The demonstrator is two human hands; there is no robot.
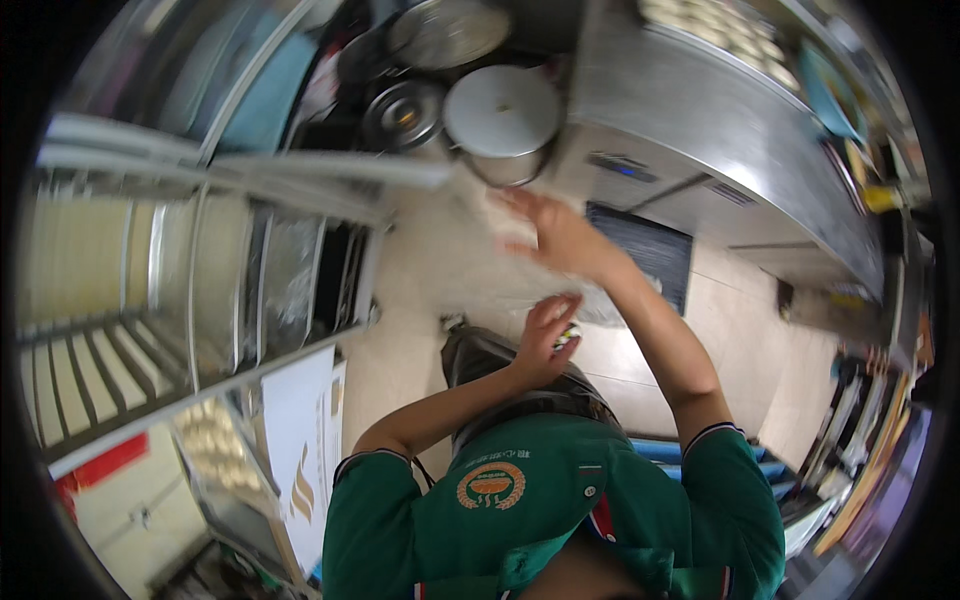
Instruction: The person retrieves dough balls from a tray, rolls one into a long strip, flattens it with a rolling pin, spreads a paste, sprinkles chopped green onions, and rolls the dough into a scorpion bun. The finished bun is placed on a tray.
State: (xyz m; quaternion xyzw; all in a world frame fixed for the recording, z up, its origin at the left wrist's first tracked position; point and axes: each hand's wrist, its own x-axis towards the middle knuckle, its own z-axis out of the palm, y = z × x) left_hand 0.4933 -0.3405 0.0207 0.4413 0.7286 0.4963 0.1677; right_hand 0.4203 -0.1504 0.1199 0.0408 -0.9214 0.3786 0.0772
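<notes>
Pot (502,112) beyond right hand (565,238), fingers parted, hold unclear; left hand (541,350) half-curled around small patterned object (567,337).

One left hand (546,342) and one right hand (562,237) appear, with one small patterned item (567,335) in the left. Far off stands one white-lidded pot (503,112); one dark rectangular panel (645,250) is to the right. Pale round pieces form two groups, one far-right group (718,28) and one near-left group (218,450), blurred past counting. One turquoise basin (818,88) is far right.
</notes>
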